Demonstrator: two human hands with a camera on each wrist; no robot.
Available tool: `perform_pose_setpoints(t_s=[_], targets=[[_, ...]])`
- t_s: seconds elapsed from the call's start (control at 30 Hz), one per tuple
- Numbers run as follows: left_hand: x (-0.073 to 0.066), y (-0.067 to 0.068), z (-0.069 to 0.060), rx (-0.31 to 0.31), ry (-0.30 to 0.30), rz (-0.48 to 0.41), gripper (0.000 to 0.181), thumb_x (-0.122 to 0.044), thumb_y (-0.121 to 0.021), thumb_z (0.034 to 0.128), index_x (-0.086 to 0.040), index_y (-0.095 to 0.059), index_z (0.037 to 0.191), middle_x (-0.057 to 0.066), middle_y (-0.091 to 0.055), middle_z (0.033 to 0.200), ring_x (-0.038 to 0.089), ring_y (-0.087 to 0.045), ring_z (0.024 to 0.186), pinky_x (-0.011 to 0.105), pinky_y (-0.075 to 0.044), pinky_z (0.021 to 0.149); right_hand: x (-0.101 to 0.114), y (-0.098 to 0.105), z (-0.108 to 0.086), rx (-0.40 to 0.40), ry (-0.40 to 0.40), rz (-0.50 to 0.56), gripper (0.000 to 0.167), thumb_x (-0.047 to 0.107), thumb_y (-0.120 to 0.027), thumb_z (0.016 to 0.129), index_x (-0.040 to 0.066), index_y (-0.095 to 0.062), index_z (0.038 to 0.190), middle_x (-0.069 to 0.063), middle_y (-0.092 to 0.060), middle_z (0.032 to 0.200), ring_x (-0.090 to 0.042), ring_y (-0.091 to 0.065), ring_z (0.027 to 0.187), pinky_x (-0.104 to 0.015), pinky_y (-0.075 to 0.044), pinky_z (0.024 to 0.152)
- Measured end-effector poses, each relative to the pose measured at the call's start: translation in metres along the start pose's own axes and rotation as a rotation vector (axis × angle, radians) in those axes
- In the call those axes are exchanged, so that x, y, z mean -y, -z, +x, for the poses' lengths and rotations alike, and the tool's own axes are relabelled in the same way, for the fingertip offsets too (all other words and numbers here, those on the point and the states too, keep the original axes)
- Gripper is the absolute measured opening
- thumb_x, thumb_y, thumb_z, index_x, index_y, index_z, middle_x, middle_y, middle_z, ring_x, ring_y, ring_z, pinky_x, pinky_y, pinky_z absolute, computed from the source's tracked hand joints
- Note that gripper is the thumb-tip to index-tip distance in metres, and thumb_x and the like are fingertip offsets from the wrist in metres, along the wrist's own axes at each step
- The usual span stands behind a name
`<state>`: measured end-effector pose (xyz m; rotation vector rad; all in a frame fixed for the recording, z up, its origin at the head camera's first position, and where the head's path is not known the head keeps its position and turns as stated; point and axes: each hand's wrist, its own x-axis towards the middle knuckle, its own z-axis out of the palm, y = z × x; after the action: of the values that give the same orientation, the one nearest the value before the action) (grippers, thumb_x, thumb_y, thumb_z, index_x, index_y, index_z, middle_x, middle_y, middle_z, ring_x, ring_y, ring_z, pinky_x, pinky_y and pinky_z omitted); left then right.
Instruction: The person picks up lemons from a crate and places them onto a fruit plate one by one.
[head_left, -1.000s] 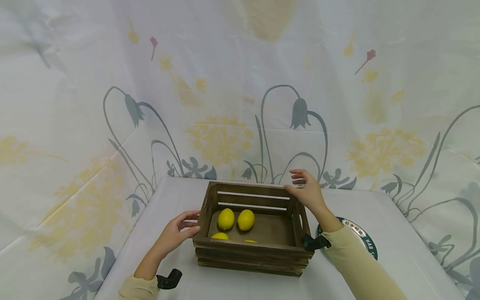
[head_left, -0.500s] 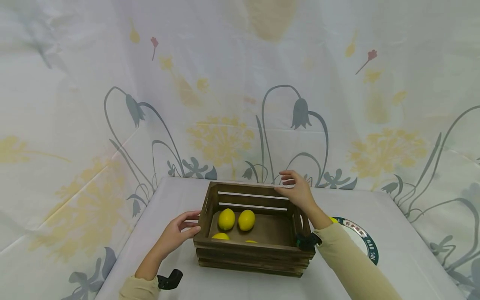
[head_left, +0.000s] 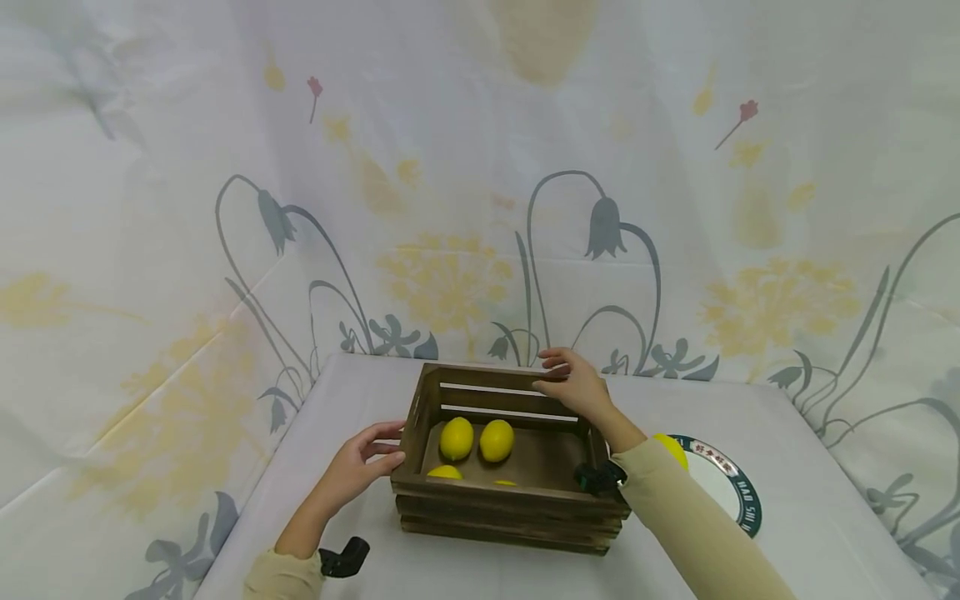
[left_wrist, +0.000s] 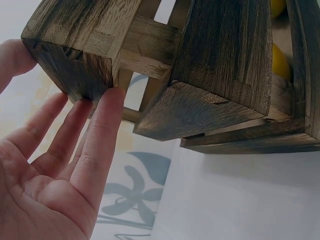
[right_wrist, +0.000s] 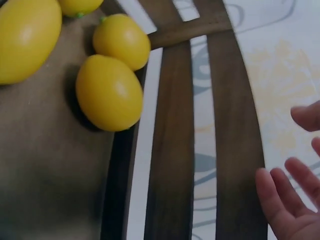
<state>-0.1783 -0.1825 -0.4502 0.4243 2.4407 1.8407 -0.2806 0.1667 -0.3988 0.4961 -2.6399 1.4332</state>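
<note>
A dark slatted wooden crate (head_left: 510, 504) sits at the middle of the table. Several yellow lemons (head_left: 456, 439) lie in its left part, two of them mostly hidden by the front wall. My left hand (head_left: 356, 462) touches the crate's left end; in the left wrist view, fairly straight fingers (left_wrist: 100, 145) rest against the end of a top slat. Above the crate's far right part, my right hand (head_left: 581, 392) has its fingers apart and holds nothing. Its fingertips (right_wrist: 263, 182) appear close to the back slat; contact there I cannot tell.
A white plate with a green lettered rim (head_left: 744, 496) lies right of the crate, partly behind my right sleeve (head_left: 690, 517). A lemon (head_left: 672, 450) shows at that plate. White cloth (head_left: 817, 467) covers the table; flower-printed curtains (head_left: 450, 208) stand behind and at the sides.
My right hand has moved left along the crate's far rim, and the lemon by the plate has come into sight behind the sleeve. The left hand stays against the crate.
</note>
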Motion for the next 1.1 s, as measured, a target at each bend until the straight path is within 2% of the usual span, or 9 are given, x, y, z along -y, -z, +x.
perform_pose_setpoints(t_s=[0.27, 0.53, 0.6, 0.77, 0.97, 1.1], targets=[[-0.001, -0.001, 0.000, 0.001, -0.004, 0.003, 0.047, -0.015, -0.065, 0.0880, -0.004, -0.049, 0.131, 0.019, -0.052, 0.123, 0.034, -0.053, 0.108, 0.029, -0.051, 0.078, -0.011, -0.010, 0.009, 0.168, 0.115, 0.040, 0.046, 0.009, -0.074, 0.078, 0.001, -0.056, 0.120, -0.019, -0.058, 0.113, -0.032, -0.057, 0.099, -0.041, -0.050, 0.079], [-0.001, -0.001, 0.000, -0.005, -0.004, 0.005, 0.047, -0.015, -0.065, 0.0879, -0.004, -0.050, 0.131, 0.018, -0.053, 0.123, 0.034, -0.053, 0.107, 0.029, -0.051, 0.077, -0.012, -0.015, 0.012, 0.380, 0.199, 0.078, 0.044, 0.004, -0.071, 0.081, -0.004, -0.053, 0.120, -0.024, -0.054, 0.117, -0.040, -0.053, 0.104, -0.035, -0.049, 0.083], [-0.001, -0.001, -0.001, -0.007, -0.007, 0.009, 0.047, -0.015, -0.065, 0.0879, -0.004, -0.050, 0.131, 0.018, -0.053, 0.123, 0.034, -0.053, 0.107, 0.029, -0.050, 0.077, -0.013, -0.017, 0.014, 0.422, 0.203, 0.063, 0.043, 0.004, -0.071, 0.080, -0.003, -0.054, 0.119, -0.024, -0.053, 0.117, -0.040, -0.053, 0.104, -0.034, -0.049, 0.084], [0.000, -0.001, 0.000, -0.012, 0.000, 0.013, 0.046, -0.016, -0.065, 0.0876, -0.004, -0.050, 0.130, 0.019, -0.053, 0.122, 0.034, -0.053, 0.107, 0.028, -0.051, 0.077, -0.018, -0.022, 0.018, 0.509, 0.235, 0.008, 0.038, 0.002, -0.072, 0.079, 0.000, -0.058, 0.114, -0.021, -0.056, 0.113, -0.039, -0.054, 0.102, -0.040, -0.049, 0.084], [0.000, -0.001, 0.000, -0.009, 0.001, 0.016, 0.046, -0.016, -0.065, 0.0877, -0.004, -0.050, 0.130, 0.019, -0.053, 0.122, 0.034, -0.053, 0.106, 0.027, -0.050, 0.076, -0.018, -0.029, 0.022, 0.629, 0.266, -0.045, 0.038, 0.000, -0.070, 0.079, -0.004, -0.057, 0.114, -0.022, -0.057, 0.115, -0.040, -0.053, 0.105, -0.049, -0.045, 0.086], [0.000, 0.000, -0.001, -0.007, -0.004, 0.013, 0.046, -0.015, -0.065, 0.0881, -0.004, -0.050, 0.130, 0.019, -0.053, 0.122, 0.034, -0.053, 0.107, 0.027, -0.050, 0.077, -0.019, -0.038, 0.025, 0.670, 0.257, -0.098, 0.037, -0.003, -0.069, 0.078, -0.003, -0.058, 0.114, -0.019, -0.058, 0.115, -0.038, -0.054, 0.106, -0.049, -0.044, 0.089]])
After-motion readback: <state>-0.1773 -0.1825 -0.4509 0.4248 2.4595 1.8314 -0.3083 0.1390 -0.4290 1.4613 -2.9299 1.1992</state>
